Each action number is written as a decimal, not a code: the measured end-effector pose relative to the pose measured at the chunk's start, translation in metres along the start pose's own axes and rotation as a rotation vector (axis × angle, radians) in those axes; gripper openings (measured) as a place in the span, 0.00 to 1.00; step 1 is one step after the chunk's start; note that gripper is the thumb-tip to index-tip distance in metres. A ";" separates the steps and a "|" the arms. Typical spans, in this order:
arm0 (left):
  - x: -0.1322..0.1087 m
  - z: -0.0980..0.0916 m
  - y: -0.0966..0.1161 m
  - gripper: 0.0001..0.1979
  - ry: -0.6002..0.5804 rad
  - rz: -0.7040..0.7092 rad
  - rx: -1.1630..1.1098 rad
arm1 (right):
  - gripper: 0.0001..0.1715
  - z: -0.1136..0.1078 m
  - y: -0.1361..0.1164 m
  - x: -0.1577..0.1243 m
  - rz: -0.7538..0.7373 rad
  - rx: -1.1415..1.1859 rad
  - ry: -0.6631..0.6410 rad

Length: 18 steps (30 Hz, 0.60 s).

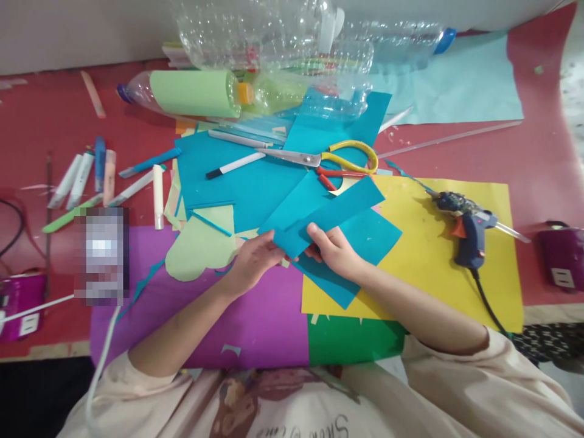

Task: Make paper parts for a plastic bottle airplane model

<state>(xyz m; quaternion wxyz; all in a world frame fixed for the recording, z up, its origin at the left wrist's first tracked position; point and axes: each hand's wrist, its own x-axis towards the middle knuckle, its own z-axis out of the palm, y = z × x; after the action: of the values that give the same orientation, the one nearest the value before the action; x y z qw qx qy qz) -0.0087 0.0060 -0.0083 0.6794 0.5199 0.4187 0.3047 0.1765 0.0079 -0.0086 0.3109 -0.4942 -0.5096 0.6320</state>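
A narrow blue strip of paper slants up to the right between my hands. My left hand pinches its lower left end. My right hand grips the strip's lower edge, thumb on top and the other fingers partly hidden beneath. Under and around it lie more blue paper pieces. Scissors with yellow handles rest just beyond, blades pointing left, beside a red-handled tool that is partly covered. A pale green paper cut-out sits left of my left hand.
A glue gun lies on yellow paper at the right. Clear plastic bottles and a green-wrapped bottle line the back. Several markers are scattered left, near a blurred device with a white cable. Purple paper covers the front.
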 end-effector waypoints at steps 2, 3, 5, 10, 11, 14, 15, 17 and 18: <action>-0.001 -0.002 0.002 0.24 0.059 0.061 0.136 | 0.41 -0.002 -0.001 0.000 0.024 0.007 0.000; -0.001 -0.003 0.003 0.25 0.089 0.092 0.213 | 0.40 -0.002 -0.002 -0.001 0.034 0.028 0.004; 0.000 -0.005 0.004 0.24 0.151 0.130 0.325 | 0.39 -0.003 -0.004 -0.001 0.058 0.069 0.020; 0.002 -0.004 0.006 0.15 0.263 0.189 0.296 | 0.40 -0.002 -0.009 -0.002 0.133 0.074 0.033; 0.002 -0.003 0.006 0.14 0.266 0.185 0.268 | 0.41 -0.001 -0.010 -0.003 0.138 0.083 0.029; 0.001 0.000 0.006 0.19 0.247 0.132 0.207 | 0.42 0.001 -0.010 -0.005 0.143 0.116 0.058; 0.001 0.002 0.006 0.19 0.244 0.122 0.208 | 0.42 0.003 -0.009 -0.006 0.147 0.127 0.070; 0.001 0.003 0.010 0.17 0.236 0.110 0.233 | 0.42 0.007 -0.008 -0.009 0.169 0.150 0.094; 0.002 0.004 0.013 0.15 0.230 0.103 0.244 | 0.41 0.010 -0.007 -0.009 0.186 0.162 0.112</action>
<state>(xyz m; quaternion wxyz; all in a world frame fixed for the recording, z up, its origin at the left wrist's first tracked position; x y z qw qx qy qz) -0.0042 0.0099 0.0040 0.5424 0.5809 0.5001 0.3437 0.1697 -0.0018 0.0009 0.3176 -0.5470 -0.3908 0.6686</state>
